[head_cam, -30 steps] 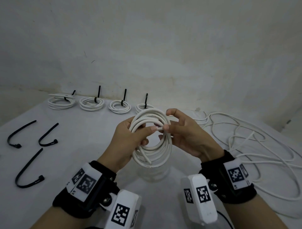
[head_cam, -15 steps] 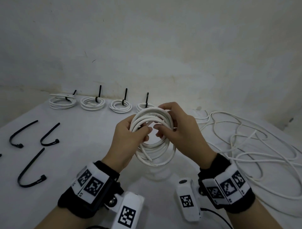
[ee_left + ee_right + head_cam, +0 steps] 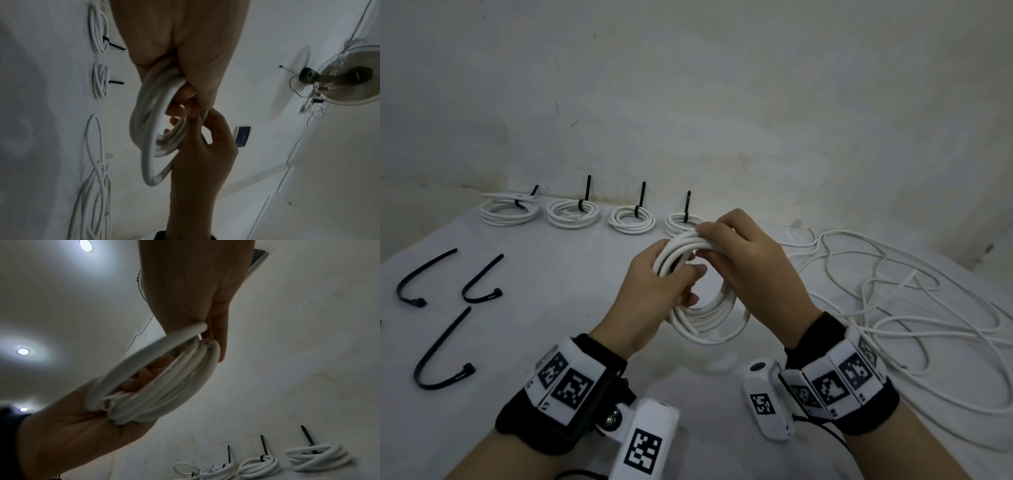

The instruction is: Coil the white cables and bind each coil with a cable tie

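I hold a white cable coil (image 3: 709, 320) upright above the table with both hands. My left hand (image 3: 654, 291) grips its left side, fingers curled through the loop. My right hand (image 3: 743, 253) wraps over the top of the coil (image 3: 170, 386), its fingers curled round the strands (image 3: 148, 129). Three loose black cable ties (image 3: 441, 349) lie on the table at the left. A tangle of loose white cable (image 3: 893, 308) spreads on the table at the right.
Several bound coils (image 3: 573, 212) with black ties standing up line the back of the white table (image 3: 558, 301) by the wall. They show in the right wrist view as bound coils (image 3: 316, 457) too. A wall fan (image 3: 353, 76) appears in the left wrist view.
My right hand has moved from pinching the cable end at the coil's centre up and over the coil's top. The coil has tilted a little; my left hand keeps its grip.
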### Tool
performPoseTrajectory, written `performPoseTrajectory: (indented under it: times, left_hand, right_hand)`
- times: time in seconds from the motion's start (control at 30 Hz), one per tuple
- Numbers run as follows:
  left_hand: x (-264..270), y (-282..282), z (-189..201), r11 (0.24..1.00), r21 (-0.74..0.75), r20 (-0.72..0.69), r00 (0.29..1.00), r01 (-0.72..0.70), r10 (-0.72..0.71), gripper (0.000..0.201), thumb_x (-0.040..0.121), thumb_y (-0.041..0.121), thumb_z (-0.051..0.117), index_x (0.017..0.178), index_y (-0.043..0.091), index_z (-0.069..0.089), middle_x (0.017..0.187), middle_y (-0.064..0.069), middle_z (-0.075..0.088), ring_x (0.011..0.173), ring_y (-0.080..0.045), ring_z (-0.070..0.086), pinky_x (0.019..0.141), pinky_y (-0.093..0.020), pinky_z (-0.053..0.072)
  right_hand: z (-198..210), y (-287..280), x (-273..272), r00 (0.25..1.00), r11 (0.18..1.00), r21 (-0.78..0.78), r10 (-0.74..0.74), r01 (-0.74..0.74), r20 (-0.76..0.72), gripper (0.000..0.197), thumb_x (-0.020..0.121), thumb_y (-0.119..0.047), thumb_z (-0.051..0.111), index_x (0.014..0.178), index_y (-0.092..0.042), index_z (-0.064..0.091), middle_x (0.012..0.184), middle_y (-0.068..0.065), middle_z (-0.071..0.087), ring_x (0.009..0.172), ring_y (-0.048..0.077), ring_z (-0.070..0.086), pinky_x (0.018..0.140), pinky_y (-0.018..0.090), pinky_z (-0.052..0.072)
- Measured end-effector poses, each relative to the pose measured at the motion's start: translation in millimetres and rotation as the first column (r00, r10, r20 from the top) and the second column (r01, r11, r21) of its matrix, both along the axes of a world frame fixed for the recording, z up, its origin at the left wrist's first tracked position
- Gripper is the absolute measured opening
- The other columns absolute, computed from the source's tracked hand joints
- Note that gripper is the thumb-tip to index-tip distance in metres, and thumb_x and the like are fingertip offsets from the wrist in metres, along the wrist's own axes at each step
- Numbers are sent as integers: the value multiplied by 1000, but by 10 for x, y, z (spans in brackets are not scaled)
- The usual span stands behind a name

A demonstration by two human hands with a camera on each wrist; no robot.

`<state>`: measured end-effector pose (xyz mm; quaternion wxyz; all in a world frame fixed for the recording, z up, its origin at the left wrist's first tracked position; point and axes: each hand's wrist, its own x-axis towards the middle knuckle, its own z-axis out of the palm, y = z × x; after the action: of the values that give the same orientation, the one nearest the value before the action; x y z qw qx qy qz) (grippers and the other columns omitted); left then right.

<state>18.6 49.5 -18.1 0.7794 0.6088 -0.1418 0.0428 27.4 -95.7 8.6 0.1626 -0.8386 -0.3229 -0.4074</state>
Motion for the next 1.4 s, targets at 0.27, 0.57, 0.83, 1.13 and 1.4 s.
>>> performPoseTrajectory:
  times: [0.27, 0.57, 0.83, 1.13, 1.4]
  left_hand:
    - [-5, -17, 16, 999, 17, -41, 999, 35, -34, 20, 90, 3, 59, 71, 11, 56, 46, 2, 37, 39, -11, 35, 43, -22, 41]
    - [-33, -17, 81, 989, -17, -95, 985, 144, -145, 25, 96, 22, 48, 76, 8, 48, 53, 2, 31, 40, -8, 29, 43, -19, 38]
    - [2, 8, 94, 982, -89, -117, 977, 170, -179, 25, 99, 5, 35, 91, 4, 58, 54, 2, 36, 40, -7, 31, 46, -20, 43]
    - [27, 155, 123, 960, -141, -267, 924, 242, -272, 19, 68, 17, 60, 81, 3, 65, 53, -2, 49, 44, -9, 52, 66, -31, 58]
    - [49, 217, 155, 969, 135, -316, 936, 208, -157, 7, 84, 1, 62, 83, -1, 68, 54, -5, 64, 48, -14, 63, 51, -22, 54]
  right_hand:
    - [15, -52, 1, 998, 998, -23, 57, -58, -30, 32, 91, -24, 49, 106, -2, 66, 86, 11, 54, 60, 24, 53, 49, 38, 49]
    - [10, -107, 76, 989, 992, -1, 123, -123, -80, 27, 90, -15, 55, 113, -10, 68, 92, 6, 62, 77, 17, 61, 64, 30, 51]
    - [100, -84, 65, 975, 988, 107, 132, -114, -181, 28, 85, -7, 58, 110, -12, 70, 76, -8, 62, 72, 3, 50, 67, 8, 39]
    - [118, -16, 72, 986, 990, 70, 132, -125, -101, 26, 81, -1, 62, 105, -5, 71, 81, 5, 69, 75, 4, 50, 69, 7, 37]
    - [77, -8, 67, 975, 988, 82, 141, -129, -170, 30, 82, -3, 58, 109, -5, 71, 81, 4, 65, 75, -3, 44, 68, 4, 35]
